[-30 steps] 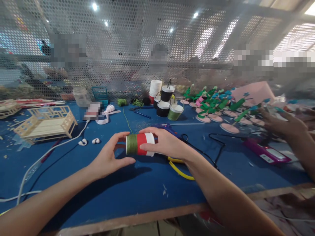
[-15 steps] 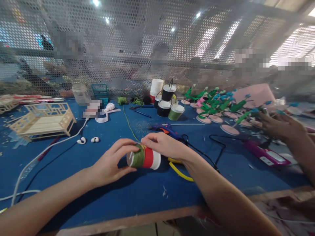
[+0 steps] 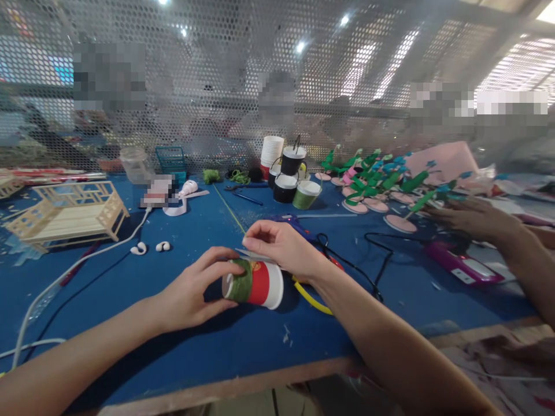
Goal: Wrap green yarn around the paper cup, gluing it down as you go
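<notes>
My left hand (image 3: 202, 283) is closed around the base end of a paper cup (image 3: 261, 284) lying on its side above the table. Green yarn covers the cup's lower part; a red band and white rim show beyond it. With thumb and fingers pinched, my right hand (image 3: 277, 245) grips a strand of green yarn (image 3: 233, 214) above the cup. That strand runs taut back towards a green yarn ball (image 3: 211, 175). Beneath the right fingers, thin silver blades (image 3: 249, 254) point left along the cup. A curved yellow handle (image 3: 314, 299) shows under the right wrist; its join to the blades is hidden.
A blue glue gun (image 3: 288, 221) lies behind my right hand, partly hidden. Small bucket-like cups (image 3: 285, 189) and a white cup stack (image 3: 272, 151) stand behind. A wooden toy bed (image 3: 73, 216) is left. Another person's hand (image 3: 481, 219) is right, near green craft plants (image 3: 381, 179).
My right hand has risen slightly, pulling the yarn straighter. Silver blades now show below its fingers. The cup has tilted a little, its rim end lower.
</notes>
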`<control>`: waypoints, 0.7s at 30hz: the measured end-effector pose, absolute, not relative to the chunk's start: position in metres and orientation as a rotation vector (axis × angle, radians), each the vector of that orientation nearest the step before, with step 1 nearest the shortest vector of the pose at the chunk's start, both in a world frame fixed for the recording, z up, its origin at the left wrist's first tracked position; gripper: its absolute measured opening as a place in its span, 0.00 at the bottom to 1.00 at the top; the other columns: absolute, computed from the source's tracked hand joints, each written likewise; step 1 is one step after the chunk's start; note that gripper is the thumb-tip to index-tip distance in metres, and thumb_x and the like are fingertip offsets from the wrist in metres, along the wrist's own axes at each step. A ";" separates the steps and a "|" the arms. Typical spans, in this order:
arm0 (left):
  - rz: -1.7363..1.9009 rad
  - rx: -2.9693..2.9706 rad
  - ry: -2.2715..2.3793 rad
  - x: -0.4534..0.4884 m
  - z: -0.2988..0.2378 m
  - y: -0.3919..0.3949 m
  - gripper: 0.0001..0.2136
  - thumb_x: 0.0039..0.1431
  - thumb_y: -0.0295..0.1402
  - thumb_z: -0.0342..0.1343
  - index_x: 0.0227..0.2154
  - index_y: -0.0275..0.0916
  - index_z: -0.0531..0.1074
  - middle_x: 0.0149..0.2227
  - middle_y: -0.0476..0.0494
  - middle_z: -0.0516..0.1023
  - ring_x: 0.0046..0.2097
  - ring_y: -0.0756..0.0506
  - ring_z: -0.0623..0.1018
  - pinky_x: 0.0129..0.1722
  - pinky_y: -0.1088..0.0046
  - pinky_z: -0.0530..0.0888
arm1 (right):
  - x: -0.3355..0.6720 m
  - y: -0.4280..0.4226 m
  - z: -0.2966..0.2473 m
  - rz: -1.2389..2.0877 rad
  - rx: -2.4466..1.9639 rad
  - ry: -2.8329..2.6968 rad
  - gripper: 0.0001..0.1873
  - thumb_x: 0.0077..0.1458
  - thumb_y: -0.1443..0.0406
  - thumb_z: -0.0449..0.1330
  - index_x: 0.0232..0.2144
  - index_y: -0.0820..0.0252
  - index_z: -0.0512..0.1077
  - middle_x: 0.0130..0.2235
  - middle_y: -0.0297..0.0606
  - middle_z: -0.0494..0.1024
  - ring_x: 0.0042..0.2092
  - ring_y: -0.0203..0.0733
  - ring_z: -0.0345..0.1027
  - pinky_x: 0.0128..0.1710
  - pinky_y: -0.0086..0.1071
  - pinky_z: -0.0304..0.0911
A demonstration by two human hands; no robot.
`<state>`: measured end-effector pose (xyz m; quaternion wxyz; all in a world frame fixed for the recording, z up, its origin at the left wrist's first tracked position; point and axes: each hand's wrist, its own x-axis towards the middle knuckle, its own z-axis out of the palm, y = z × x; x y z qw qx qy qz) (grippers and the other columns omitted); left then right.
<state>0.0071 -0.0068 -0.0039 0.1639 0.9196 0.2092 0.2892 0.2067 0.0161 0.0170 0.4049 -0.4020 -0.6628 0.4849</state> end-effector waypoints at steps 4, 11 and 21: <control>0.804 2.639 0.584 0.007 -0.003 -0.007 0.16 0.56 0.29 0.53 0.46 0.39 0.60 0.48 0.35 0.64 0.51 0.42 0.68 0.48 0.64 0.71 | 0.205 0.018 0.017 1.196 -0.993 -1.723 0.09 0.44 0.61 0.61 0.23 0.61 0.67 0.23 0.28 0.66 0.26 0.31 0.58 0.27 0.27 0.55; 0.700 2.670 0.574 0.009 -0.001 -0.012 0.21 0.56 0.29 0.52 0.53 0.40 0.57 0.49 0.35 0.64 0.52 0.42 0.67 0.50 0.64 0.70 | 0.200 0.018 0.021 1.341 -0.964 -1.800 0.05 0.45 0.66 0.59 0.23 0.62 0.67 0.24 0.29 0.68 0.27 0.30 0.59 0.28 0.26 0.57; 0.790 2.657 0.729 0.006 -0.004 -0.006 0.18 0.55 0.30 0.52 0.49 0.40 0.59 0.48 0.37 0.63 0.50 0.42 0.68 0.49 0.62 0.70 | 0.223 0.037 0.037 0.944 -1.301 -1.741 0.09 0.53 0.63 0.53 0.25 0.62 0.66 0.23 0.32 0.69 0.22 0.31 0.64 0.22 0.25 0.59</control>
